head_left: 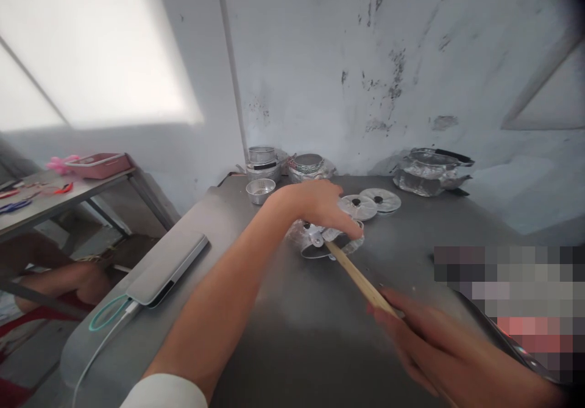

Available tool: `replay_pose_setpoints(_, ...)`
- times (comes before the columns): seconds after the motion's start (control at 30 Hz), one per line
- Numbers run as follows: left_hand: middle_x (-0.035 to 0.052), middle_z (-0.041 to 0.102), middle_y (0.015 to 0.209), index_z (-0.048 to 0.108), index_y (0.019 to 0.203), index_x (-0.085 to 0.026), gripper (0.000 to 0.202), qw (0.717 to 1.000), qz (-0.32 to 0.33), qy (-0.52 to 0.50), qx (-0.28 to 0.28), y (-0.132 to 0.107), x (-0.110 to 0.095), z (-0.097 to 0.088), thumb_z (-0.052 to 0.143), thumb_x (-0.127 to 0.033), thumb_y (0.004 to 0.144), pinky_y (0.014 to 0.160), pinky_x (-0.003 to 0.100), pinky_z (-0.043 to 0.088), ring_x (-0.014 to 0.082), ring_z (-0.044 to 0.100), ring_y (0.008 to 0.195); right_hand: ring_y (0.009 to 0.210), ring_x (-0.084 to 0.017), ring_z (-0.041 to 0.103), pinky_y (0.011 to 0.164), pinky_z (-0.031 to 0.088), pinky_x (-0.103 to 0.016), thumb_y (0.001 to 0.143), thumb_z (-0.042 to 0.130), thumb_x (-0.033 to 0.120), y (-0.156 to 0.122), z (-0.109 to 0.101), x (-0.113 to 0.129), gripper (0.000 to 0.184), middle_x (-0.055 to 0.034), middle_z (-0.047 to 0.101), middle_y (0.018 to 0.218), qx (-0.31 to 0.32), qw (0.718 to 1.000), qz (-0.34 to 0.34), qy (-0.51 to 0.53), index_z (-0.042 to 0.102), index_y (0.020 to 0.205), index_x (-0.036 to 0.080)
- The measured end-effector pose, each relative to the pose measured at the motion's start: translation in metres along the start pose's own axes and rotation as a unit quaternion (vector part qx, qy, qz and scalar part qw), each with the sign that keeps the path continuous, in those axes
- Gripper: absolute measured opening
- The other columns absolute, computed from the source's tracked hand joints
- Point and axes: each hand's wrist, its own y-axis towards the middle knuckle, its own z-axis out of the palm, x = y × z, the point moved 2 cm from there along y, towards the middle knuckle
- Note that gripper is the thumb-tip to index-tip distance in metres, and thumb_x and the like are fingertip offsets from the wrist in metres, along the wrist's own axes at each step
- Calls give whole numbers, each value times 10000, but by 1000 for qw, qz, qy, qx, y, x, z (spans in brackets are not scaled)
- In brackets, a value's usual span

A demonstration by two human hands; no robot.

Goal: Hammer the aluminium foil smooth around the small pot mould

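My left hand (pixel 322 204) is bent over a small plastic-wrapped metal pot (pixel 313 252) on the grey table. Its thumb lies along the pot's right edge, and the other fingers are partly hidden behind the hand. A light wooden stick (pixel 359 274) runs up from my right hand (pixel 411 335), which is wrapped round it and slightly blurred. The stick's far end meets the pot near a pale metal fitting (pixel 316 237). Just beyond my left hand lie two round metal lids (pixel 380 200) with black knobs.
Behind stand stacked metal pots (pixel 262 170), a perforated metal cup (pixel 260 191), a wrapped pot (pixel 308 165) and a wrapped kettle (pixel 425 173). A power bank (pixel 169 268) with a cable lies left. A pink basket (pixel 103 165) sits on another table; a seated person's leg (pixel 64 283) shows below.
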Motion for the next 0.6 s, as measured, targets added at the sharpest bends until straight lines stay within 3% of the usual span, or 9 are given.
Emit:
replay_pose_setpoints(0.1,78,329,1584,365,1495,-252,1099,1000,17,-10,-4,-3,0,-3,634,-824,595,988,407,466,394,402,1349,682,-232,643,593,554,-330,813,526,685,0,2,1,461,-65,711,753,26,999,16,27,695,981,290)
replay_pose_setpoints(0.2,76,413,1530,400,1453,-263,1121,999,28,-27,-7,-3,-1,-2,631,-874,542,924,387,500,372,473,1287,707,-224,643,611,547,-322,813,519,686,0,4,6,433,-57,719,802,32,999,22,31,670,898,288)
replay_pose_setpoints(0.4,87,432,1519,368,1496,-222,994,1000,16,-24,-9,-4,-7,-1,561,-784,698,929,386,497,367,468,1299,603,-187,595,576,519,-303,847,515,653,-5,-1,21,403,-21,642,640,52,998,11,15,634,807,270)
replay_pose_setpoints(0.6,69,436,1522,319,1536,-246,1089,997,52,-55,17,-7,-6,-3,647,-782,646,955,366,491,381,472,1305,582,-177,589,584,508,-289,858,516,644,-6,-4,29,427,-17,613,605,66,998,-1,-8,598,709,252)
